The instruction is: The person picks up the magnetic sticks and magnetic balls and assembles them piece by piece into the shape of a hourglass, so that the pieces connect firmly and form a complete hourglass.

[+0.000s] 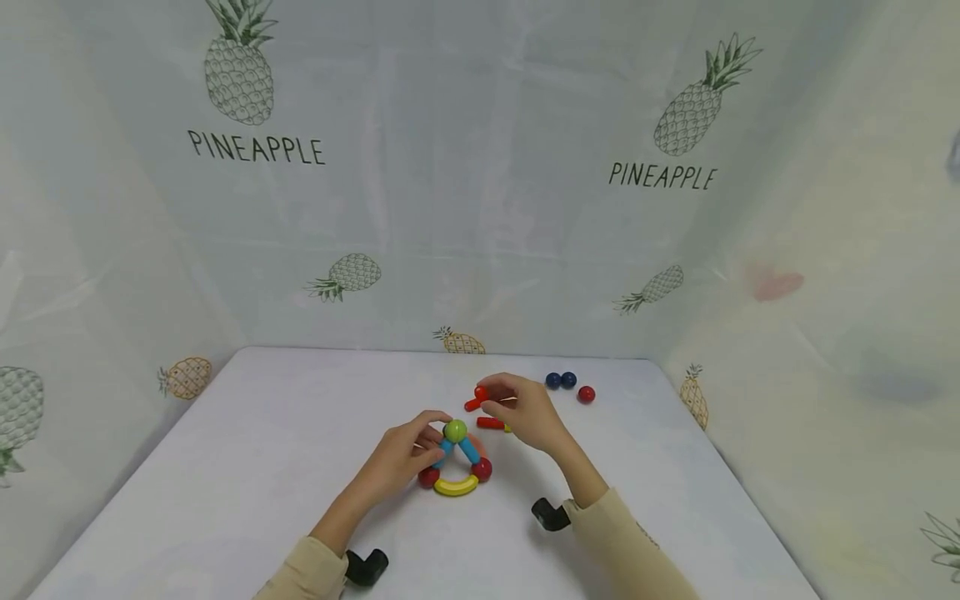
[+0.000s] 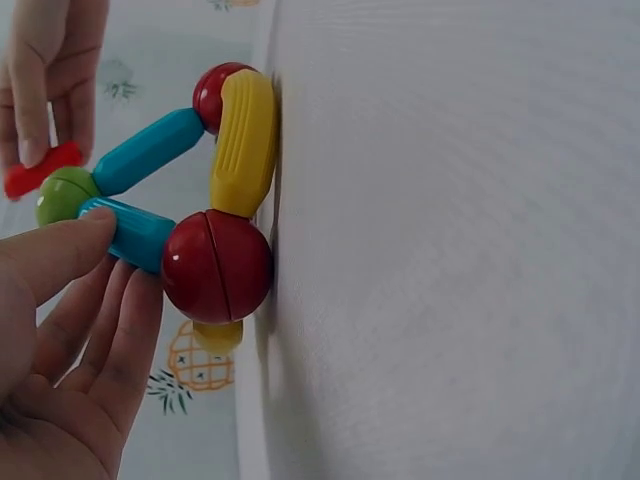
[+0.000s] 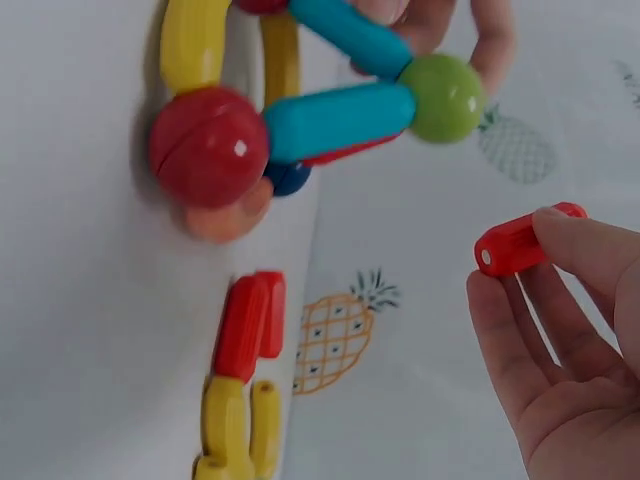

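Observation:
A magnetic building-set frame stands on the white table: a green ball (image 1: 455, 430) on top, two blue rods (image 3: 340, 118) sloping down, red balls (image 2: 217, 266) at the lower corners and a yellow curved rod (image 1: 456, 487) between them. My left hand (image 1: 401, 454) pinches one blue rod (image 2: 140, 235) just below the green ball, thumb on its near side. Up and to the right of the frame, my right hand (image 1: 528, 408) holds a short red rod (image 3: 512, 245) between thumb and fingers. That rod is off the table, apart from the green ball.
Beyond the frame lie loose red rods (image 3: 243, 325) and yellow rods (image 3: 225, 415), partly behind my right hand in the head view. Two dark blue balls (image 1: 561, 381) and a red ball (image 1: 587, 394) sit at the back right. Pineapple-printed cloth (image 1: 465, 167) hangs behind the table.

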Motion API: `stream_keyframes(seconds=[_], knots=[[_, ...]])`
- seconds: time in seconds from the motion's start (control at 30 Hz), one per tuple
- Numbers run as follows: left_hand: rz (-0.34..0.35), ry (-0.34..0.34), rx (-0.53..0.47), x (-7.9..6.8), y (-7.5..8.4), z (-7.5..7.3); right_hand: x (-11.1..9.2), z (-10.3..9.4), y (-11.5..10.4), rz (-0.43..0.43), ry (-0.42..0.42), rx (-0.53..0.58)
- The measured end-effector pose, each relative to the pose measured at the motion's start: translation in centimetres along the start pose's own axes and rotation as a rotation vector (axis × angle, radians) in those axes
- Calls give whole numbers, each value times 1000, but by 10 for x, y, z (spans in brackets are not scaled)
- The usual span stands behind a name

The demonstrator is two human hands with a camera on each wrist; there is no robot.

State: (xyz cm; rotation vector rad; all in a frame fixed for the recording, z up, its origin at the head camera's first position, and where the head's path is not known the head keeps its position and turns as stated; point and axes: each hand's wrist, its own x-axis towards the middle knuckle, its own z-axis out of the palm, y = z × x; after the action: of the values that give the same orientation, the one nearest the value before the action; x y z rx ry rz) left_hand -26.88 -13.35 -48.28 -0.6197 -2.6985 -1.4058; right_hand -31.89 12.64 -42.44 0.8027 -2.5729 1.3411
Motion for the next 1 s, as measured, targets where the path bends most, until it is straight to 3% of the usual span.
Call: stream_keyframes(seconds=[0.4,1.0], knots=[[18,6,-14,0,-3,1,-13,16,-15,-27,16,120],[22,5,-22,-2,-2,-2,-12,34,-17,-53,61,157]])
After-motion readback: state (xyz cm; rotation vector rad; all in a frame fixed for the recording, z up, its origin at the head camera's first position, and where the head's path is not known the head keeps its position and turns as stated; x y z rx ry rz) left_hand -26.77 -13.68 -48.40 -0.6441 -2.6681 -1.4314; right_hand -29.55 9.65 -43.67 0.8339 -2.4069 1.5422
